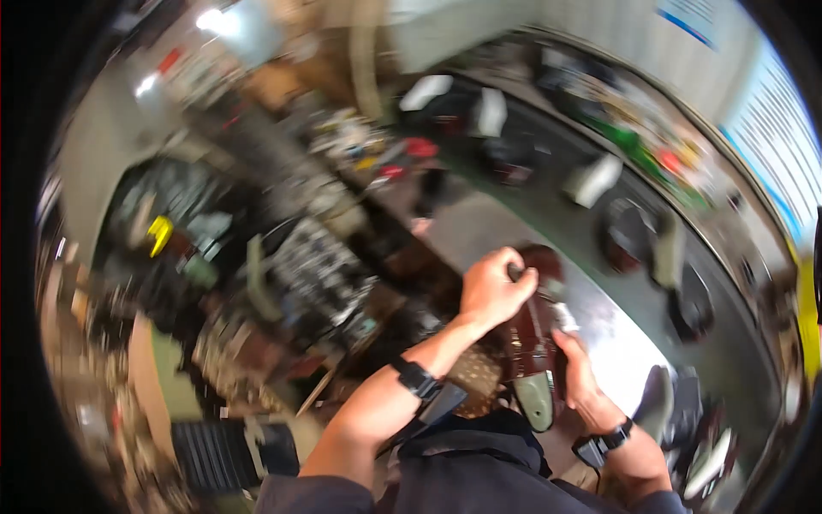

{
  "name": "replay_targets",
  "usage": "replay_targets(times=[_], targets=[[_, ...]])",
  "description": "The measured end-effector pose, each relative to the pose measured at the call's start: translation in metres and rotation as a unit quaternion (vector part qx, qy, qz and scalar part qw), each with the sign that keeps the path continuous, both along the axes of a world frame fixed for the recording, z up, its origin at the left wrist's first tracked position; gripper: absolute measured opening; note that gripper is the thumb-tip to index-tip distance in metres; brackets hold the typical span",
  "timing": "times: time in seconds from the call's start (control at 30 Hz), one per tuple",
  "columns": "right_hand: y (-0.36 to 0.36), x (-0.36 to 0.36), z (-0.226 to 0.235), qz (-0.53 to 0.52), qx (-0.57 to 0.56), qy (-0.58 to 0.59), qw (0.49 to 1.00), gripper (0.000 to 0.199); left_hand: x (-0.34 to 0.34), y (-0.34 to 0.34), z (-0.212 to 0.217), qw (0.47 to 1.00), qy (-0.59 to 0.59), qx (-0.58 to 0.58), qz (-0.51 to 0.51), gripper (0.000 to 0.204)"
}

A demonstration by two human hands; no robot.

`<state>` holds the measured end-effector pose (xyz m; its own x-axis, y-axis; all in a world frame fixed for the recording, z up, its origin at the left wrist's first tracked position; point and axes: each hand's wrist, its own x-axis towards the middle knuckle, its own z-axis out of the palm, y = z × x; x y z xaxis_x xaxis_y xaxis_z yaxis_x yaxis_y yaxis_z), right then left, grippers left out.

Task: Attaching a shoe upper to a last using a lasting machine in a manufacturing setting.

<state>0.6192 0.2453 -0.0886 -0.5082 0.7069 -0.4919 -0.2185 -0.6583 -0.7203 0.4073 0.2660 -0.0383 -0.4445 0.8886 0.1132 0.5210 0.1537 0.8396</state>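
The picture is blurred by motion. My left hand (492, 287) is closed over the top of a dark reddish-brown shoe (535, 334), with a small dark grey object pinched at its fingertips. From the right, my right hand (578, 368) grips the side of the same shoe. Both wrists wear black bands. The shoe sits upright between the hands, above my lap. A grey-green rounded part (537, 401) sticks out below it.
A dark curved workbench (548, 214) runs behind the hands, carrying blurred black shoes (629, 231), white objects and colourful small items at the far edge. A cluttered pile of tools and parts (317, 265) fills the left. A bright patch of bench (625, 343) lies right of the shoe.
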Motion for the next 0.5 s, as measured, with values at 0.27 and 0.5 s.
replay_targets(times=[0.27,0.5], targets=[[-0.078,-0.244,0.053,0.149,0.196,0.043,0.968,0.050,-0.216,-0.157,0.066,0.974,0.019,0.041,0.220,0.033],[-0.169,-0.446,0.081,0.196,0.096,0.102,0.971,0.030,-0.504,-0.312,0.041,0.756,0.348,0.135,0.537,0.085]])
